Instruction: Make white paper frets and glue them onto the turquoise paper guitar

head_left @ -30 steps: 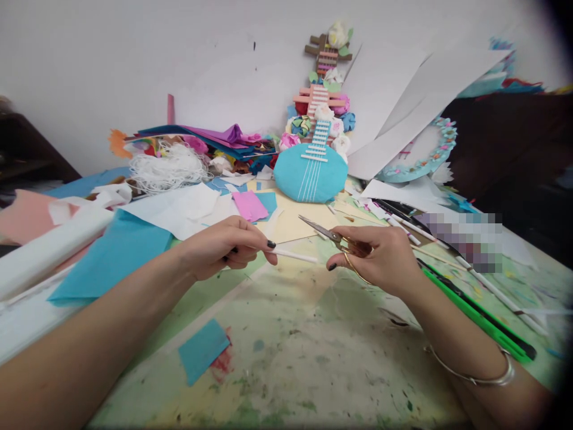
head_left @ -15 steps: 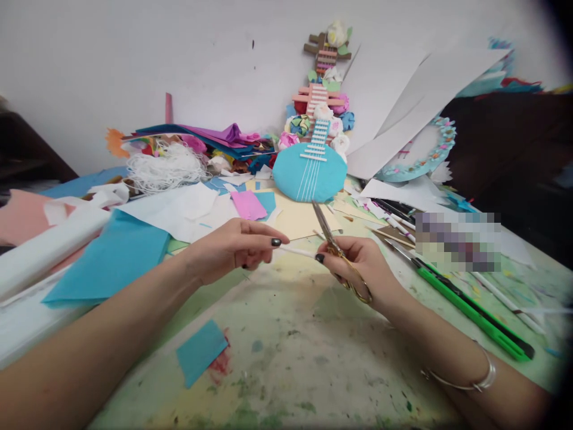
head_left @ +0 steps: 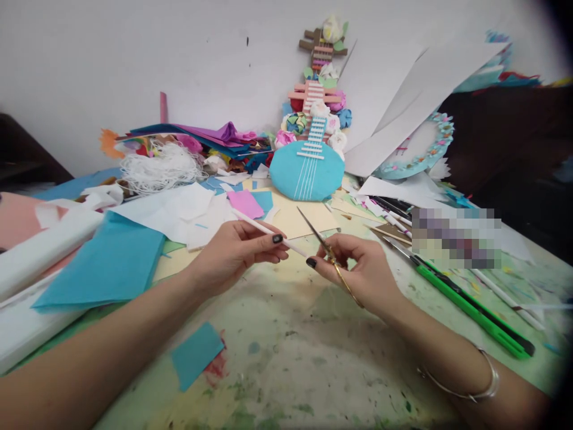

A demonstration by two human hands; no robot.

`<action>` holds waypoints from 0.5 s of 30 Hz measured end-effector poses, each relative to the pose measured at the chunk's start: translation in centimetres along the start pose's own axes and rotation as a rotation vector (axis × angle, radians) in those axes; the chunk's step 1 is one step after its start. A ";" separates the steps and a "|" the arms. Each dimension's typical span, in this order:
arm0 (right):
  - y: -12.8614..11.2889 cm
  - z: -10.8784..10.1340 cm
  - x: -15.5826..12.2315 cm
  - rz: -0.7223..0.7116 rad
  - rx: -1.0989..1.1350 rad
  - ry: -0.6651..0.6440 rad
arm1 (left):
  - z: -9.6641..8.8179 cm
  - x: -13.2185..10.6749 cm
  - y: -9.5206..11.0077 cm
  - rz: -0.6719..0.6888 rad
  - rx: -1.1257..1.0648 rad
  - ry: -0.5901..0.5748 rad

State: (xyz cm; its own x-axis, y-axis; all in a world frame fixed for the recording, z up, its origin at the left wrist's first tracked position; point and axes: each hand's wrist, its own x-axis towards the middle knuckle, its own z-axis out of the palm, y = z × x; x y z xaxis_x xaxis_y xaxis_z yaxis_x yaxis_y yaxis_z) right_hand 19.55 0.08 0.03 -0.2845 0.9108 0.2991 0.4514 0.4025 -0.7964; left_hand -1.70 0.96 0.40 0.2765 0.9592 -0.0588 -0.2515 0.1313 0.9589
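My left hand (head_left: 244, 248) pinches a thin white stick (head_left: 253, 221) between thumb and fingers. The stick slants down to the right, and its lower end meets the fingertips of my right hand (head_left: 358, 263). In that right hand lies a pair of scissors (head_left: 314, 231) with gold handles, blades together and pointing up and away to the left. Behind both hands a blue lute-shaped paper craft (head_left: 307, 170) with white strings leans upright. A small blue paper piece (head_left: 197, 353) rests on the table in front of me.
Blue folded paper (head_left: 102, 269) and white rolls (head_left: 49, 254) lie at left, with tangled white string (head_left: 161, 170) behind. On the right are a green utility knife (head_left: 470, 310) and a white stick (head_left: 505, 298). A flowered round frame (head_left: 416, 170) stands at the back right.
The white stick now slants and shows a long part beyond my left hand. My right hand and the scissors have turned, with the blade tips swung left. The view has shifted slightly.
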 end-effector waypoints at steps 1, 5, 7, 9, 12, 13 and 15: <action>0.0 -0.4 0.0 -0.024 -0.074 0.028 | -0.2 0.1 0.4 0.020 0.008 0.009; -0.1 -1.5 0.1 -0.108 -0.292 0.074 | -0.9 0.1 1.3 0.090 0.028 0.014; -0.1 -1.6 0.1 -0.136 -0.376 0.056 | -1.0 0.1 1.4 0.108 0.037 -0.003; 0.0 -1.4 0.1 -0.159 -0.443 0.035 | -1.0 0.0 1.3 0.116 0.040 -0.024; 0.2 -1.0 0.1 -0.198 -0.512 0.005 | -0.8 0.0 1.2 0.126 0.038 -0.050; 0.2 -1.0 0.0 -0.212 -0.529 0.000 | -0.8 -0.1 1.1 0.133 0.039 -0.054; 0.4 -0.9 0.0 -0.239 -0.558 0.000 | -0.8 0.0 1.1 0.142 0.043 -0.054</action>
State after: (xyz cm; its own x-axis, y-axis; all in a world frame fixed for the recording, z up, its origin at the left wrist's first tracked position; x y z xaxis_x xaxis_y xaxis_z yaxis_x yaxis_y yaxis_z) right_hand 20.49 0.31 0.21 -0.4327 0.7895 0.4353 0.7504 0.5830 -0.3115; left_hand -2.69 1.25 1.23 0.2908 0.9524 0.0918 -0.2520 -0.0163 0.9676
